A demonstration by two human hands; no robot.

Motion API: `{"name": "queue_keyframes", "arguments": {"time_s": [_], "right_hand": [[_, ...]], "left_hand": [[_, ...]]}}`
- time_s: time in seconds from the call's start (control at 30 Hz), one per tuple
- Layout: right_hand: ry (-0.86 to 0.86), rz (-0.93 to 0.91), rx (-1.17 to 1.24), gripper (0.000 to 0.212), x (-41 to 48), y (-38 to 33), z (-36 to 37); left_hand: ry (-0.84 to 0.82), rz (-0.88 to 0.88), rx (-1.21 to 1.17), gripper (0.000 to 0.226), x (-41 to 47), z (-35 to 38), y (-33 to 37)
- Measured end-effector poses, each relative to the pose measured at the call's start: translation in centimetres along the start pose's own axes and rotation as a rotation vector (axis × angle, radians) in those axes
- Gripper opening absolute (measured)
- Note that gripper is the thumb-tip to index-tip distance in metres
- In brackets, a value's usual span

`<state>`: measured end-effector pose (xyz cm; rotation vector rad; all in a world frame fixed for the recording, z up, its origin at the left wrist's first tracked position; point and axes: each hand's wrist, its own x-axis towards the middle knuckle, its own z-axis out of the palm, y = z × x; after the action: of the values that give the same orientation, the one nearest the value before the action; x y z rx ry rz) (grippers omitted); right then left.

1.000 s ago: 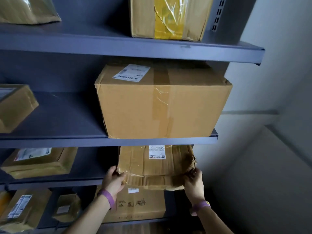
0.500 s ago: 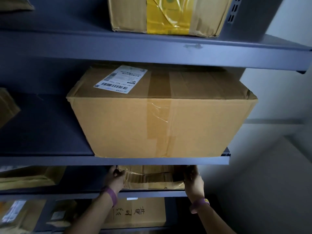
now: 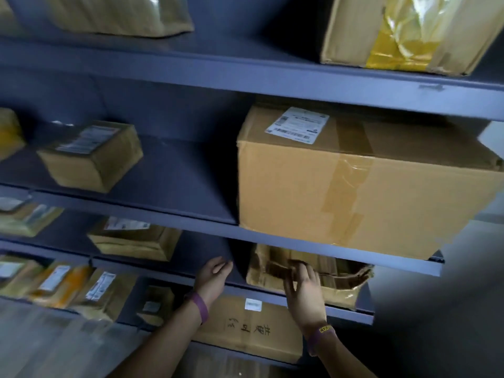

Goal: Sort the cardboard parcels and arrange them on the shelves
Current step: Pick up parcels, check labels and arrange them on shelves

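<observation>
- We found the crumpled cardboard parcel [image 3: 341, 272] at the right end of a grey shelf [image 3: 351, 313], near its front edge, directly under the shelf carrying the large taped box [image 3: 354, 192].
- Our right hand [image 3: 304, 289] was at the parcel's front face, fingers spread and gripping nothing; blur hid whether the tips touched it.
- Our left hand [image 3: 214, 276] hovered over the same shelf's front edge, left of the parcel and apart from it, fingers relaxed and slightly apart.

Slate-blue shelves [image 3: 245, 73]; tan big box [image 3: 368, 197], white barcoded label [image 3: 297, 125]; glossy yellow tape [image 3: 401, 39] on top-right parcel [image 3: 349, 28]; purple wristbands [image 3: 201, 307]; black handwritten characters [image 3: 249, 327] on brown bottom box [image 3: 272, 347].
</observation>
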<state>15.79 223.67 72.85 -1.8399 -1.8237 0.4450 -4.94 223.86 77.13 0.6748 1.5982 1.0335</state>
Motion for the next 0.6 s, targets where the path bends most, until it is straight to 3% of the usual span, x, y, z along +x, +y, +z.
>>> {"name": "queue_keyframes", "arguments": {"time_s": [0.1, 0.23, 0.37, 0.43, 0.5, 0.6], "right_hand": [[-0.15, -0.097, 0.115, 0.043, -0.9, -5.9, 3.2], [-0.261, -0.194, 0.237, 0.045, -2.3, -14.9, 7.0], [-0.4, -0.199, 0.341, 0.054, -4.1, -24.8, 11.5], [-0.475, -0.189, 0.377, 0.058, -5.3, -29.7, 13.7], [-0.519, -0.178, 0.42, 0.06, -6.4, -34.2, 16.0], [-0.556, -0.204, 0.443, 0.06, -7.9, -39.9, 19.0]], "left_hand": [[0.035, -0.004, -0.031, 0.033, -0.9, -6.4, 0.0], [0.16, 0.013, -0.072, 0.008, -2.4, -16.6, 0.3], [0.219, 0.014, -0.109, 0.017, -3.8, -26.7, 0.8], [0.263, 0.03, -0.097, 0.007, -4.4, -31.6, 1.2], [0.289, 0.042, -0.086, 0.019, -5.1, -36.2, 1.7], [0.311, 0.052, -0.115, 0.005, -6.1, -42.4, 1.8]]}}
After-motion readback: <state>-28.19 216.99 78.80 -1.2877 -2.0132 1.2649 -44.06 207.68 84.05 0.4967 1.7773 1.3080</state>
